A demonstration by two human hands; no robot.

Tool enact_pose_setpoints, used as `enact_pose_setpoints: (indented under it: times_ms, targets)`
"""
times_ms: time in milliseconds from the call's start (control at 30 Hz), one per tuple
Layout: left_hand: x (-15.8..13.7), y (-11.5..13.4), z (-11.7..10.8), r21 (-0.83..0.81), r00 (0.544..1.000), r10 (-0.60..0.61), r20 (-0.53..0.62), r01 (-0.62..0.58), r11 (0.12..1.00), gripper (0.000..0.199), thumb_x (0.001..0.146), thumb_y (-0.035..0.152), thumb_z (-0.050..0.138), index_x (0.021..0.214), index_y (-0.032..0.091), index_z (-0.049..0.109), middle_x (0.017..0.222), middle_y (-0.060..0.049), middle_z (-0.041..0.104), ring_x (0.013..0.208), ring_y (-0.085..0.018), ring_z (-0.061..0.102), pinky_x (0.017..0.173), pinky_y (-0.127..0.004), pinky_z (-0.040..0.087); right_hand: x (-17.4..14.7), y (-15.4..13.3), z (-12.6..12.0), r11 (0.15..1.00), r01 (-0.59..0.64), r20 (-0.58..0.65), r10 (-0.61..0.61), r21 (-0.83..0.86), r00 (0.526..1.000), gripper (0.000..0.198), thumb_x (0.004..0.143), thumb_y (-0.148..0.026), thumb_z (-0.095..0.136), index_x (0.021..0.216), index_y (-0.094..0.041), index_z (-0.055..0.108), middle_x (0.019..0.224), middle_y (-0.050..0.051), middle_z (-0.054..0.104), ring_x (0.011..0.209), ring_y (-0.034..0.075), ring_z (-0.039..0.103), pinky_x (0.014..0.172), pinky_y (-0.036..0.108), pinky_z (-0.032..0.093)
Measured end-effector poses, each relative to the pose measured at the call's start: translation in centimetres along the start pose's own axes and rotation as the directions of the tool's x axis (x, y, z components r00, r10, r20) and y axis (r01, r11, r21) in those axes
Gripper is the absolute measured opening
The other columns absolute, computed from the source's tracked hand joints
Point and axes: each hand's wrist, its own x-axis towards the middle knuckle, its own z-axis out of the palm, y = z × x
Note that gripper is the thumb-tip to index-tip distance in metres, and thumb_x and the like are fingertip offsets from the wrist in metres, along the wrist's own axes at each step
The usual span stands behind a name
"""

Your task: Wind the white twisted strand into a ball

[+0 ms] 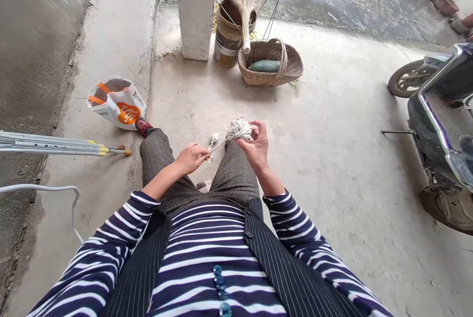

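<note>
I sit with my legs stretched out over a concrete floor. My right hand (pixel 256 145) grips a ball of white cord (pixel 238 129) above my right knee. A strand of the cord (pixel 219 145) runs taut from the ball down to my left hand (pixel 191 157), which pinches it between thumb and fingers. A frayed, knotted cord end (pixel 214 138) sticks up just past the left hand's fingertips.
A woven basket (pixel 291 68) holding a green gourd (pixel 264 66), a broom (pixel 243 4) and a tin bucket (pixel 226 41) stand ahead by a white pillar (pixel 196 9). A white-orange bag (pixel 117 102) and a crutch (pixel 59 144) lie left. A scooter (pixel 441 125) is parked right.
</note>
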Motion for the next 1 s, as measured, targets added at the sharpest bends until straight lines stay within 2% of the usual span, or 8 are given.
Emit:
enact_pose_setpoints:
  times_ms: [133, 200, 333, 533, 667, 833, 933, 1000]
  targets:
    - [0.0, 1.3, -2.0, 0.083, 0.996, 0.087, 0.004, -0.087, 0.993, 0.031, 0.098, 0.032, 0.05, 0.084, 0.021, 0.075, 0.083, -0.002, 0.078, 0.074, -0.015, 0.065, 0.117, -0.047, 0.037, 1.0, 1.0, 0.8, 0.968, 0.083, -0.089, -0.107, -0.239, 0.99, 0.049, 0.064, -0.024, 0.078, 0.108, -0.024, 0.056, 0.122, 0.009, 0.05, 0.103, 0.022, 0.057, 0.076, 0.034, 0.062]
    - [0.1, 1.1, -3.1, 0.109, 0.998, 0.068, -0.01, -0.067, 0.992, 0.031, 0.097, 0.033, 0.05, 0.084, 0.021, 0.076, 0.083, -0.002, 0.079, 0.073, -0.015, 0.065, 0.118, -0.047, 0.036, 1.6, 0.7, 0.9, 0.972, 0.118, -0.128, -0.146, -0.204, 0.981, 0.05, 0.066, -0.023, 0.077, 0.111, -0.024, 0.055, 0.123, 0.009, 0.048, 0.104, 0.022, 0.057, 0.078, 0.035, 0.062]
    - [0.5, -0.5, -4.9, 0.087, 0.997, -0.07, -0.042, 0.073, 0.994, 0.032, 0.092, 0.034, 0.052, 0.074, 0.021, 0.075, 0.07, 0.0, 0.075, 0.065, -0.015, 0.061, 0.114, -0.042, 0.04, 2.7, -1.6, 0.1, 0.969, 0.248, -0.213, -0.239, 0.011, 0.947, 0.057, 0.076, -0.033, 0.078, 0.12, -0.026, 0.043, 0.113, 0.005, 0.054, 0.101, 0.019, 0.063, 0.085, 0.034, 0.062]
    - [0.7, -2.7, -4.8, -0.018, 0.977, -0.197, -0.083, 0.197, 0.98, 0.031, 0.084, 0.039, 0.055, 0.072, 0.02, 0.076, 0.074, -0.004, 0.076, 0.075, -0.02, 0.067, 0.08, -0.029, 0.05, 3.1, -5.4, -1.9, 0.881, 0.471, -0.279, -0.461, -0.035, 0.842, 0.055, 0.079, -0.042, 0.079, 0.12, -0.026, 0.047, 0.112, 0.005, 0.055, 0.109, 0.022, 0.065, 0.087, 0.036, 0.061]
    - [1.0, -4.5, -4.3, -0.118, 0.929, -0.35, -0.121, 0.337, 0.934, 0.025, 0.082, 0.033, 0.055, 0.08, 0.021, 0.077, 0.082, -0.003, 0.079, 0.082, -0.021, 0.071, 0.074, -0.026, 0.049, 2.5, -6.7, -2.6, 0.853, 0.52, -0.265, -0.512, -0.047, 0.817, 0.054, 0.079, -0.043, 0.079, 0.121, -0.027, 0.05, 0.113, 0.006, 0.056, 0.11, 0.023, 0.065, 0.088, 0.04, 0.063]
    - [2.1, -6.6, -5.8, -0.161, 0.886, -0.419, -0.201, 0.392, 0.906, 0.023, 0.083, 0.027, 0.057, 0.089, 0.019, 0.078, 0.087, -0.004, 0.079, 0.075, -0.019, 0.069, 0.071, -0.026, 0.05, 2.1, -7.2, -3.5, 0.815, 0.578, -0.298, -0.563, -0.047, 0.771, 0.054, 0.079, -0.041, 0.079, 0.123, -0.028, 0.052, 0.115, 0.005, 0.055, 0.113, 0.025, 0.065, 0.094, 0.045, 0.061]
    - [2.7, -7.3, -6.9, -0.342, 0.852, -0.478, -0.216, 0.392, 0.854, 0.022, 0.084, 0.024, 0.059, 0.096, 0.016, 0.076, 0.092, -0.007, 0.078, 0.086, -0.021, 0.071, 0.073, -0.026, 0.055, 2.3, -7.0, -4.8, 0.795, 0.603, -0.349, -0.584, -0.063, 0.733, 0.057, 0.077, -0.04, 0.082, 0.124, -0.029, 0.051, 0.117, 0.004, 0.055, 0.117, 0.025, 0.064, 0.1, 0.05, 0.059]
    - [2.8, -7.8, -7.2, -0.491, 0.817, -0.538, -0.207, 0.389, 0.78, 0.021, 0.084, 0.024, 0.06, 0.098, 0.013, 0.073, 0.094, -0.008, 0.076, 0.087, -0.02, 0.071, 0.071, -0.027, 0.058, 2.6, -6.7, -5.9, 0.825, 0.56, -0.329, -0.55, -0.07, 0.768, 0.062, 0.077, -0.04, 0.082, 0.129, -0.031, 0.047, 0.125, 0.005, 0.053, 0.126, 0.028, 0.061, 0.104, 0.053, 0.057]
